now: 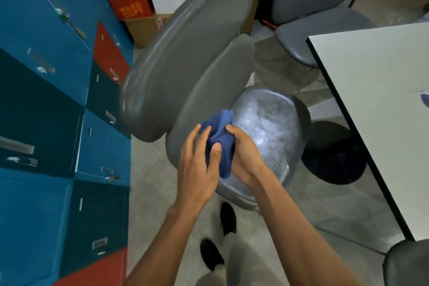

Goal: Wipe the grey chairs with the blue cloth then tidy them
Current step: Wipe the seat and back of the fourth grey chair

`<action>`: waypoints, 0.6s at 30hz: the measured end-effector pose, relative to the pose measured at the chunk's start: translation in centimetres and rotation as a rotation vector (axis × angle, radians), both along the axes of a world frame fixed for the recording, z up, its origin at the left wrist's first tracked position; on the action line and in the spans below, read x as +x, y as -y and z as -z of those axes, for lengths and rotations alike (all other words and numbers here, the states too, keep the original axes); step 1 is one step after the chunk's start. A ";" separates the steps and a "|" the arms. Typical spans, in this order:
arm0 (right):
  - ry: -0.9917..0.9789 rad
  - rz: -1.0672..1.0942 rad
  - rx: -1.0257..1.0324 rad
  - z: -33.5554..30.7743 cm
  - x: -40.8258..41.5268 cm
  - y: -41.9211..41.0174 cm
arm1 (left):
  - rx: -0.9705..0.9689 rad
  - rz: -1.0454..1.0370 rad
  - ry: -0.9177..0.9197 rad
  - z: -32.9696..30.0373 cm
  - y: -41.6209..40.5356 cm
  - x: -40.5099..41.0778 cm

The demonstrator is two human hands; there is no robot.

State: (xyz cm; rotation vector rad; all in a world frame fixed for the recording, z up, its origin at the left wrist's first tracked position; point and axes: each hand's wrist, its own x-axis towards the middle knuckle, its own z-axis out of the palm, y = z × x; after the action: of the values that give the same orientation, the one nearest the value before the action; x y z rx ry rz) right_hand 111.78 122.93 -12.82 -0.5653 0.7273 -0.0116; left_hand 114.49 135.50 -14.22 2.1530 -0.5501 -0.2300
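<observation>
Both forearms are reaching forward and meeting over a chair. The right hand (243, 155) is curling round the bunched blue cloth (220, 139), gripping it, while the left hand (197, 165) is pinching the same soft wad between thumb and fingers. Just beyond and beneath the grip, a glossy grey chair seat (269, 127) is shining. Left of the grip, two smooth rounded backrests (185, 53) are leaning. Farther right a white table (376, 104) is standing; farther left, blue lockers (46, 76) are lining the wall.
</observation>
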 end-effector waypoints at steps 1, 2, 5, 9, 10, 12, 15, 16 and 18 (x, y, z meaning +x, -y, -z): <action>0.016 -0.023 -0.018 0.1 -0.6 -0.1 | -0.003 0.026 -0.025 0.3 -0.3 -1.4; 0.013 -0.044 -0.039 0.0 -1.1 -0.3 | -0.013 0.063 -0.050 0.5 -0.7 -2.7; 0.028 -0.106 -0.054 0.0 -2.1 -0.6 | -0.050 0.079 -0.130 0.6 -0.7 -4.9; 0.039 -0.250 -0.087 0.0 -2.6 -0.1 | -0.050 -0.089 -0.215 1.9 0.6 -6.0; 0.037 -0.273 -0.094 0.2 -2.8 0.2 | -0.039 -0.130 -0.211 2.3 1.1 -6.3; -0.016 -0.315 -0.140 0.6 -2.9 1.3 | -0.025 -0.192 -0.200 2.8 2.4 -6.7; -0.066 -0.429 -0.277 1.2 -3.1 3.6 | -0.054 -0.304 -0.209 2.9 5.0 -7.3; -0.077 -0.474 -0.316 1.4 -3.1 4.6 | -0.068 -0.347 -0.219 3.0 6.0 -7.5; -0.104 -0.572 -0.353 1.9 -3.2 6.4 | -0.108 -0.442 -0.267 3.4 8.0 -8.1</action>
State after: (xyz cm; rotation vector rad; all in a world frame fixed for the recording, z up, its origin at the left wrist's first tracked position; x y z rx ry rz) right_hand 108.53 116.56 -14.67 -1.1035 0.6459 0.4305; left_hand 106.41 127.50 -17.66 2.0368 0.0676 -0.2303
